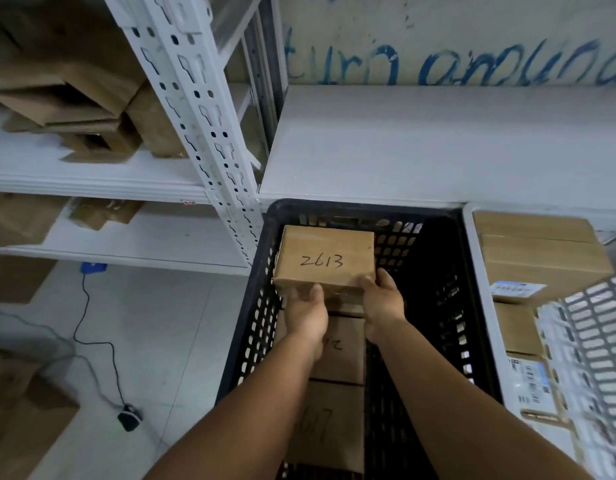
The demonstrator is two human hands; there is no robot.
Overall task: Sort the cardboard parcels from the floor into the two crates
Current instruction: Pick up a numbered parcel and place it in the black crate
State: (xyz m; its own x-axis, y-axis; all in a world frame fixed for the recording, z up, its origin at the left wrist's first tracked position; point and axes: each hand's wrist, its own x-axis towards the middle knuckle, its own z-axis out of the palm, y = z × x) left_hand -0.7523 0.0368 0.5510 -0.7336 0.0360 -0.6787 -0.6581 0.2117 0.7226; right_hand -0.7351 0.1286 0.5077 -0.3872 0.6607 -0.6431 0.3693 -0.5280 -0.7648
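Observation:
A cardboard parcel marked 2613 (325, 259) is held inside the black slatted crate (448, 258), at its far left corner. My left hand (308, 311) grips its near edge from below, thumb on top. My right hand (382, 301) grips the near right corner the same way. Below my arms, two more parcels (341, 348) lie in a row along the crate's left side, partly hidden by my forearms. A white crate (479, 271) stands right of the black one and holds several parcels (538, 258), some with printed labels.
White metal shelving (202, 109) with cardboard boxes (92, 98) stands at the left. A white shelf surface (438, 143) lies behind the crates. A black cable and small device (129, 415) lie on the tiled floor. More cardboard (19, 420) sits at the lower left.

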